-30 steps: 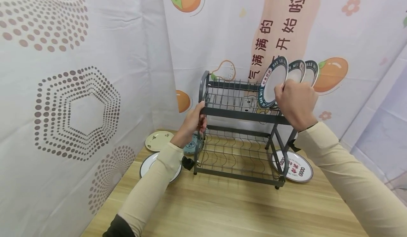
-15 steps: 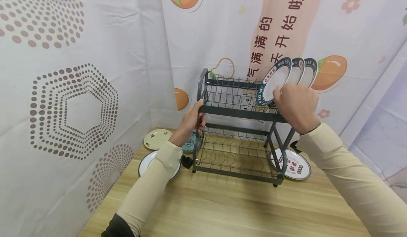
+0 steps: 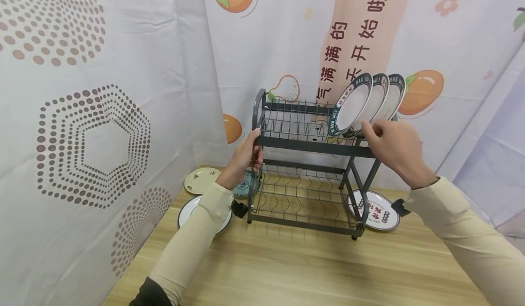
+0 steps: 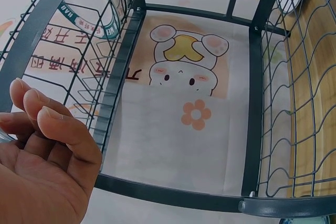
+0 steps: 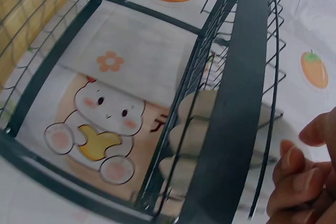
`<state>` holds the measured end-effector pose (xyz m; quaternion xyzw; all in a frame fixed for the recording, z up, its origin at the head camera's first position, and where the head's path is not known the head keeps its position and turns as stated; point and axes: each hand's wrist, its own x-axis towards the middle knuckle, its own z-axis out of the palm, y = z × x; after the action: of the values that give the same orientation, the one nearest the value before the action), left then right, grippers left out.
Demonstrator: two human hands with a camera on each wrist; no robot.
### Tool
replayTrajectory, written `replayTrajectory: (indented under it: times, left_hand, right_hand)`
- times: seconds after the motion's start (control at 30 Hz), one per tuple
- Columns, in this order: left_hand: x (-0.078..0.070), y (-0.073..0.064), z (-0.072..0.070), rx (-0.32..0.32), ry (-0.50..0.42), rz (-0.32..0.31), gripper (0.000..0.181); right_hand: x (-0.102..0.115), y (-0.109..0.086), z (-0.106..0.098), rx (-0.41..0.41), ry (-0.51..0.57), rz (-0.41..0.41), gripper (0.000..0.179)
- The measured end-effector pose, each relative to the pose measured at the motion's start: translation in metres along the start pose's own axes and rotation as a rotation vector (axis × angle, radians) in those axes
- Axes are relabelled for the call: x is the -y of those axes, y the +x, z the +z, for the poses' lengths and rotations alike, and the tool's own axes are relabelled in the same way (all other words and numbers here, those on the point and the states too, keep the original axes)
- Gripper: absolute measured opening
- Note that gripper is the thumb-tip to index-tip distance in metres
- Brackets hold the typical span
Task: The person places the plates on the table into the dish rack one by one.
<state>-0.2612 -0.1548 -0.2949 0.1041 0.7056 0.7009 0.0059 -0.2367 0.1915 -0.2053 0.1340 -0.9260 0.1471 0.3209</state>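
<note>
A dark grey two-tier dish rack [image 3: 316, 147] stands on the wooden table. White plates [image 3: 353, 106] with lettered teal rims lean in a row at the right end of its upper tier. My left hand [image 3: 244, 156] grips the rack's upper left front corner, thumb on top and fingers below; the left wrist view shows those fingers [image 4: 58, 121] curled by the rail. My right hand [image 3: 398, 148] is just in front of the plates' lower right edges. In the right wrist view its loosely bent fingers [image 5: 294, 182] hold nothing, apart from the rail.
On the table left of the rack lie a cream plate [image 3: 201, 181], a blue patterned plate [image 3: 244, 186] and a white dark-rimmed plate [image 3: 186, 211]. Another white plate with red characters [image 3: 379, 211] lies by the rack's right legs. Printed curtains hang behind and at the left.
My right hand has let go of the plates and drawn back to the right and slightly down. The plates stay leaning in the rack. My left hand keeps its grip on the corner.
</note>
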Motion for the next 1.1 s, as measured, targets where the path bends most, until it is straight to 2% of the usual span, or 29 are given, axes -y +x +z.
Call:
replayTrajectory:
  times: [0.27,0.43,0.7,0.93,1.1]
  left_hand:
    - [-0.002,-0.003,-0.001,-0.031,0.004,0.018,0.066]
    - [-0.001,-0.003,-0.002,-0.013,0.005,0.026,0.065]
    - [-0.002,-0.004,-0.002,0.021,0.002,0.018,0.063]
    - [-0.016,-0.014,0.003,0.035,0.021,0.012,0.060]
    - [-0.010,-0.008,0.003,0.028,0.010,0.005,0.063]
  right_hand:
    - [-0.024,-0.019,-0.006,-0.033,0.021,-0.008,0.055]
    - [-0.038,-0.029,-0.007,0.005,0.026,0.032,0.055]
    - [-0.056,-0.044,-0.003,0.019,-0.008,0.001,0.053]
    - [-0.070,-0.057,-0.004,0.054,0.015,0.069,0.053]
    - [-0.083,-0.066,-0.006,0.080,0.052,0.123,0.055]
